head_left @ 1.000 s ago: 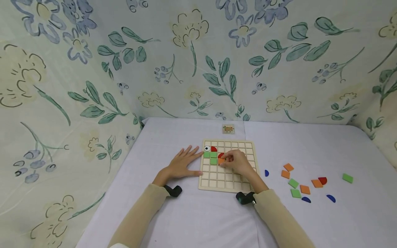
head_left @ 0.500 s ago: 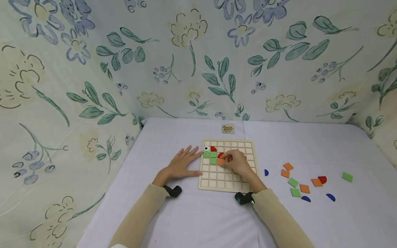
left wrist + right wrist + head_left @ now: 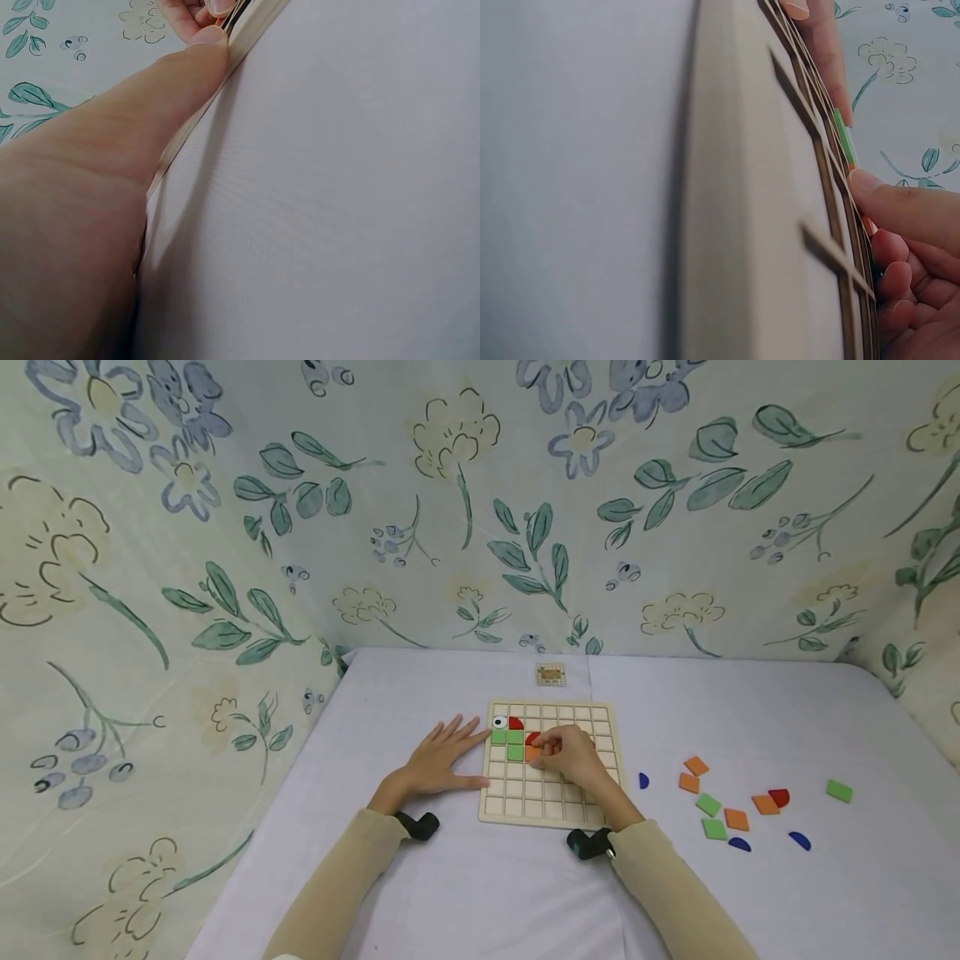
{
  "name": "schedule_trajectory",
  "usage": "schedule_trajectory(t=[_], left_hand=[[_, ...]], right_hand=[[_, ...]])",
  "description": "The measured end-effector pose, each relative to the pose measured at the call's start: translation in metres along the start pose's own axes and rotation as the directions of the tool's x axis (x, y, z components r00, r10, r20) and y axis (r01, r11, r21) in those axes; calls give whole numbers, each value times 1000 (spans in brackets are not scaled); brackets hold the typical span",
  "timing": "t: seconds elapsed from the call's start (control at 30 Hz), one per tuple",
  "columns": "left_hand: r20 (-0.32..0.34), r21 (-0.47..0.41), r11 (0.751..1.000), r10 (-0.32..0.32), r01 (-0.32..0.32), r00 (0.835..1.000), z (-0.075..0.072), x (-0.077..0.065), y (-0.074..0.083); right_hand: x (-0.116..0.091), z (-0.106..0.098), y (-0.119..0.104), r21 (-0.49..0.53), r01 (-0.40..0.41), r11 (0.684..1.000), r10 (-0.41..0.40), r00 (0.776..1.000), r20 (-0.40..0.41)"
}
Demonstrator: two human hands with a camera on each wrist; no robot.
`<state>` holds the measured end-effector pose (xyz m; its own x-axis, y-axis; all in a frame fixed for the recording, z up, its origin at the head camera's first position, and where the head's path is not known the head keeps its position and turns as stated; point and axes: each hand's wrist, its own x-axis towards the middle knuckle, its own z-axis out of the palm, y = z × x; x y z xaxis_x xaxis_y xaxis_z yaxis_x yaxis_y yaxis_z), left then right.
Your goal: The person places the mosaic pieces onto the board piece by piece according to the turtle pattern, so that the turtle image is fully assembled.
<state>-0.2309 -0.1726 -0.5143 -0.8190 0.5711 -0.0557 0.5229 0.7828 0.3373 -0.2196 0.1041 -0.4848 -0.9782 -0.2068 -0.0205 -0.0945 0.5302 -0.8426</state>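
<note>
While my left hand lay with its fingers spread wide, thumb and forefinger reaching the left edge of the wooden grid board, the action was all with my right hand! Thumb and forefinger had a pinch on the orange square tile, over the third column, the other fingers curled in toward the palm. Whether that tile sat fully flat in its cell, I could not tell. Just above it, partly under my forefinger, came the red rounded piece. And to its left, a tidy line-up: the white eye tile with the red quarter-round right beside it, then two green square tiles side by side below, and the lower green tile next to the orange one.

Out beyond the far edge of the board, a small picture card lay on the white-covered desk. Off to the right, a blue half-round waited near the board, and farther over what a scatter: four loose orange tiles, three loose green tiles, two more blue half-rounds and a loose red piece touching one of the oranges. Behind everything hung the floral cloth.
</note>
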Motion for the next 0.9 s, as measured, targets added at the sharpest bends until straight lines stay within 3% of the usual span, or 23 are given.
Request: schedule_trajectory(t=[0.33, 0.63, 0.9], left_hand=[[10, 0, 1000, 0, 0, 1000, -1, -1, 2], [7, 14, 1000, -8, 8, 1000, 0, 0, 1], [17, -8, 1000, -7, 8, 1000, -2, -1, 3]], right_hand=[[-3, -8, 3, 65, 23, 998, -24, 1000, 11], [-9, -37, 5, 148, 56, 987, -56, 998, -8], [-25, -74, 20, 51, 37, 998, -32, 995, -92]])
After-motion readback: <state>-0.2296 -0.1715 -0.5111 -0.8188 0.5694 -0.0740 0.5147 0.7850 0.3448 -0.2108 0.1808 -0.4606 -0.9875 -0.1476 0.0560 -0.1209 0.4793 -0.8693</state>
